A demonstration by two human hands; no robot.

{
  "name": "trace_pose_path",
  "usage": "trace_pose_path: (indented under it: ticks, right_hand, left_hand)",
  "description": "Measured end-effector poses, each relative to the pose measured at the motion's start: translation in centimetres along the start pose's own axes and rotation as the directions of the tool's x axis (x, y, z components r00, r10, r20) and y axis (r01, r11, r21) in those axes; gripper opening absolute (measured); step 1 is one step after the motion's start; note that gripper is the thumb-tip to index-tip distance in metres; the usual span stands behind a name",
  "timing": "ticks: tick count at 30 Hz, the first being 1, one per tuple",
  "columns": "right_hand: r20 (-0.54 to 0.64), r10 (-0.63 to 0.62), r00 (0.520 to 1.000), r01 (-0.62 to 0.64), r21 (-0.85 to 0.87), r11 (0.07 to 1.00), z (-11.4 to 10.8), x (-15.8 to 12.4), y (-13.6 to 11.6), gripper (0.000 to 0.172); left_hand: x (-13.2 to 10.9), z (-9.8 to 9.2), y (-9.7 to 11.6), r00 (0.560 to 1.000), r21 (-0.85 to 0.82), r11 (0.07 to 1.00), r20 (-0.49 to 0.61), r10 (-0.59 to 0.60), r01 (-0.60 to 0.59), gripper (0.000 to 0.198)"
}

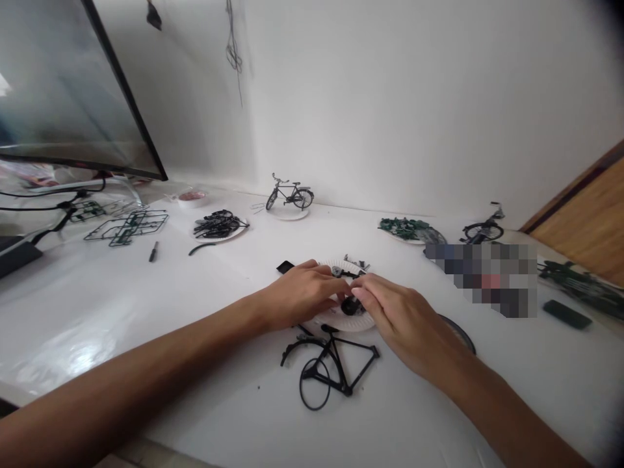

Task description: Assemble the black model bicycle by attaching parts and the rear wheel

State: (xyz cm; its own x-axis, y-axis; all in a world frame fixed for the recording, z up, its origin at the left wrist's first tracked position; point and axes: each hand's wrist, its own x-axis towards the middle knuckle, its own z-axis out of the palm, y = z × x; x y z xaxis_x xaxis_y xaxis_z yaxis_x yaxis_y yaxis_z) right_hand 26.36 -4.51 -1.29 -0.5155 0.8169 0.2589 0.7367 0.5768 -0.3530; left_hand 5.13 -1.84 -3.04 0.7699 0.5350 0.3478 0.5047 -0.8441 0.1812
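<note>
Both hands meet over a white paper plate point(358, 322) that holds small black and grey model bicycle parts. My left hand point(305, 292) reaches in from the left with its fingers bent together over the parts. From the right, my right hand point(392, 309) pinches close against the left fingertips; what either hand grips is hidden. A round black part point(349, 305) shows just beneath the fingers. In front of the plate lies a black model bicycle frame point(344, 364) with a seat, a curved fender and a thin black ring point(314, 406) by it.
Behind stand an assembled model bicycle point(290, 194), a plate of black parts point(221, 225) and a plate of green parts point(404, 227). Green part frames point(129, 227) and a screwdriver point(154, 252) lie left, under a monitor point(63, 84). Another model bicycle point(483, 229) and a blurred patch are right.
</note>
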Motion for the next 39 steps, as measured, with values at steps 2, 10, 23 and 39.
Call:
trace_pose_path:
  ticks: [2, 10, 23, 39]
  right_hand:
    - [0.007, -0.002, 1.000, 0.002, -0.024, 1.000, 0.1, 0.0, 0.2, 0.028]
    - [0.030, -0.024, 0.999, 0.028, -0.144, 0.989, 0.8, 0.0, 0.8, 0.033]
    - [-0.062, -0.015, 0.998, 0.016, 0.012, 1.000, 0.4, -0.1, 0.7, 0.036]
    - [-0.148, 0.354, 0.924, -0.171, 0.666, 0.726, 1.6, 0.2, -0.4, 0.047]
  left_hand:
    - [0.0, 0.2, 0.0, 1.000, 0.033, 0.999, -0.002, 0.012, -0.012, 0.012]
    - [0.0, 0.1, -0.1, 0.999, -0.032, 0.999, -0.036, -0.032, 0.031, 0.015]
    - [0.4, 0.7, 0.5, 0.998, 0.061, 0.998, -0.061, -0.017, 0.021, 0.013]
    - [0.0, 0.1, 2.4, 0.941, -0.115, 0.985, -0.297, -0.160, 0.131, 0.025]
